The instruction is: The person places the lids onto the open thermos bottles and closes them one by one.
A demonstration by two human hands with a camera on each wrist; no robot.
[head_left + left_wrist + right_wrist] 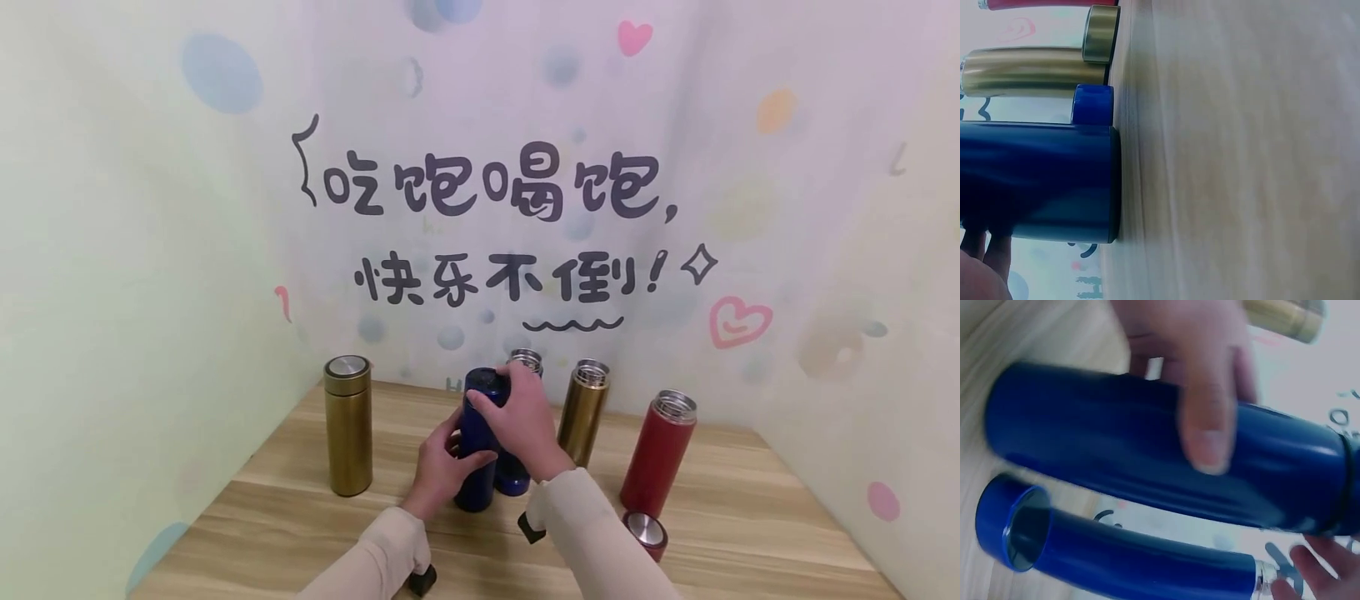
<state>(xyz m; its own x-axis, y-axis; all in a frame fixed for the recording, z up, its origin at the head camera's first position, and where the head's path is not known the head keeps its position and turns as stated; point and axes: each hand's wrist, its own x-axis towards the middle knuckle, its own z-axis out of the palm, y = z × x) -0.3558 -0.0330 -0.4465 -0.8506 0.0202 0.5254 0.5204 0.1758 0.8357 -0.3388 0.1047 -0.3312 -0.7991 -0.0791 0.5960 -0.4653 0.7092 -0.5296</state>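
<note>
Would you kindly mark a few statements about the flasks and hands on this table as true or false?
1. The left hand holds the dark blue flask by its body. True.
2. The right hand rests on the table. False: its grip is on that flask's top.
3. The red flask is capped. False: its red lid lies on the wooden table.
4. The left gold flask is capped. True.
</note>
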